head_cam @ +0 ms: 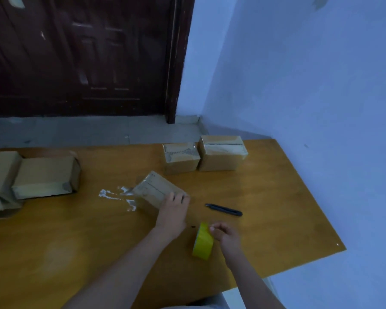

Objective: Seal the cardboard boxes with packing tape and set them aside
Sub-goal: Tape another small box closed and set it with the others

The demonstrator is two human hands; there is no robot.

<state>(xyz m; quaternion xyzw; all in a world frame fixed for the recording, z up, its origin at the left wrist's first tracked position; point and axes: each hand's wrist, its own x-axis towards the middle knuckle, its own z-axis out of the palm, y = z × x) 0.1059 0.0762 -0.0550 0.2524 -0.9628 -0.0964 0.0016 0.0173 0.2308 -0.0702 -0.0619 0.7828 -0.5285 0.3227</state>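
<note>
While left hand grips closed box, right hand holds tape roll.

A single head-worn view looks forward and down, close over the table, toward a door.

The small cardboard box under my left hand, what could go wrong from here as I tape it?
1. The small cardboard box sits tilted, with only the left hand holding its near corner, so it may slip as tape goes on.
2. The yellow roll of packing tape stands on edge by the right hand and could roll away.
3. The black utility knife lies close by on the wooden table, so a sweeping hand may knock it.
</note>
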